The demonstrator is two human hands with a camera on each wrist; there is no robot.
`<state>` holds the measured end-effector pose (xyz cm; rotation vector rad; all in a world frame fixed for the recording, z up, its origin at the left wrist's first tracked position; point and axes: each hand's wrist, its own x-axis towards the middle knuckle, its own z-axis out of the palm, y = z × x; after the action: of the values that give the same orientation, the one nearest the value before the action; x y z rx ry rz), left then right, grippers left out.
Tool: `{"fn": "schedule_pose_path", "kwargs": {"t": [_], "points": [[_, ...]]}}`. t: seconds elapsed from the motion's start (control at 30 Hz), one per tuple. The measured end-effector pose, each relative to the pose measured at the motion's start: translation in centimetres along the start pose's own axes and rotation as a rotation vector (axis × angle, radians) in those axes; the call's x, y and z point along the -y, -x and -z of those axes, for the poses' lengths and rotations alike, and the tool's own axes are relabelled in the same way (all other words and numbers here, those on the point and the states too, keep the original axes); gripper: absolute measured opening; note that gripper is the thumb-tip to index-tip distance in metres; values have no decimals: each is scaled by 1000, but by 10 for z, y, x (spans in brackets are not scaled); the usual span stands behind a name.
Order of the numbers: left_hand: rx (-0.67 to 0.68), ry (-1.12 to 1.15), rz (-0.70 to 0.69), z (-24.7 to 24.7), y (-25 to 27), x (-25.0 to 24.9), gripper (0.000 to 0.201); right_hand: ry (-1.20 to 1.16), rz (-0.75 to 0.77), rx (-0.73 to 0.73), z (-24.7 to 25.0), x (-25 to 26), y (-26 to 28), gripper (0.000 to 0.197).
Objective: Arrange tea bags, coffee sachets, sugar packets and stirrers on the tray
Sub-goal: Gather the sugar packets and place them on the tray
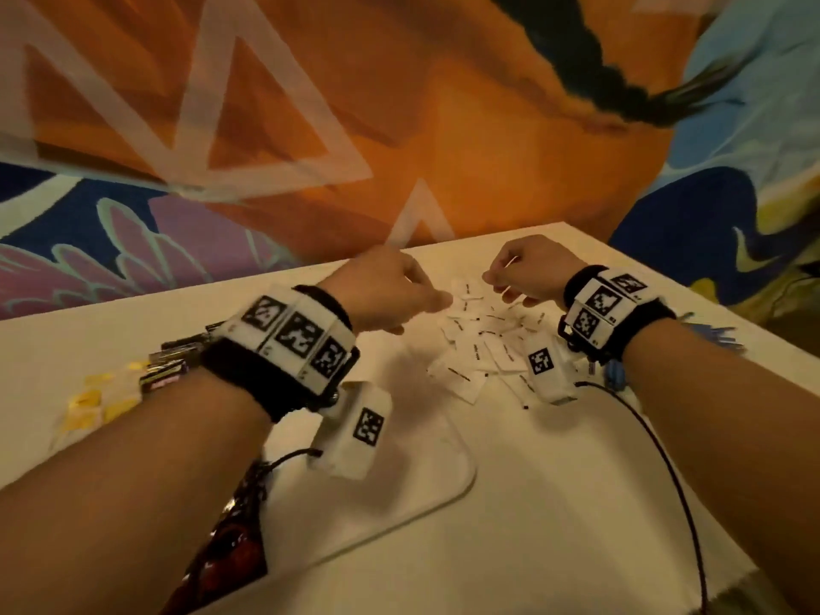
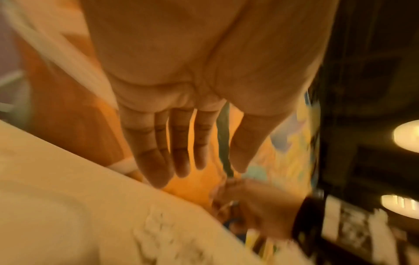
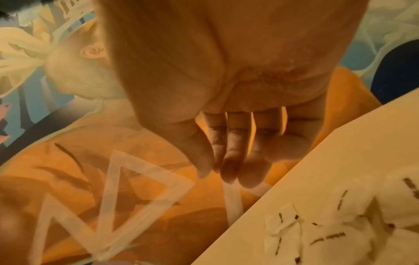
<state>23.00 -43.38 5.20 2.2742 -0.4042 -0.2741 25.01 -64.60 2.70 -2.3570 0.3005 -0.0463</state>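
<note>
Both your forearms reach forward, bare, each wrist wrapped in a black band with white marker blocks. Your left hand [image 1: 390,290] is held palm down, knuckles up; the left wrist view shows its fingers [image 2: 156,152] straight and slightly spread, thumb alongside, holding nothing. Your right hand [image 1: 528,268] sits level with it, just apart. In the right wrist view its fingers [image 3: 235,148] hang relaxed, close together, thumb near the index fingertip.

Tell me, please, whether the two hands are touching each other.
Apart. The head view shows a plain gap between the left hand and the right hand, with white packets on the table visible through it.
</note>
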Motion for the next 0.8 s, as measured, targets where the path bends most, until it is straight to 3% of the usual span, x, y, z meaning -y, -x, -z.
{"fn": "schedule_pose_path", "kwargs": {"t": [0.1, 0.2, 0.33, 0.57, 0.8], "points": [[133, -506, 49, -46, -27, -16, 49, -93, -8, -38, 0, -15, 4, 13], [180, -798, 53, -81, -43, -23, 59, -164, -25, -48, 5, -30, 6, 14], [245, -923, 78, -117, -63, -27, 68, -186, -42, -15, 11, -46, 8, 14], [335, -1094, 68, -133, -82, -33, 56, -217, -48, -1, 20, -64, 11, 13], [330, -1052, 22, -133, -78, -30, 42, -224, -40, 20, 21, -69, 18, 12]]}}
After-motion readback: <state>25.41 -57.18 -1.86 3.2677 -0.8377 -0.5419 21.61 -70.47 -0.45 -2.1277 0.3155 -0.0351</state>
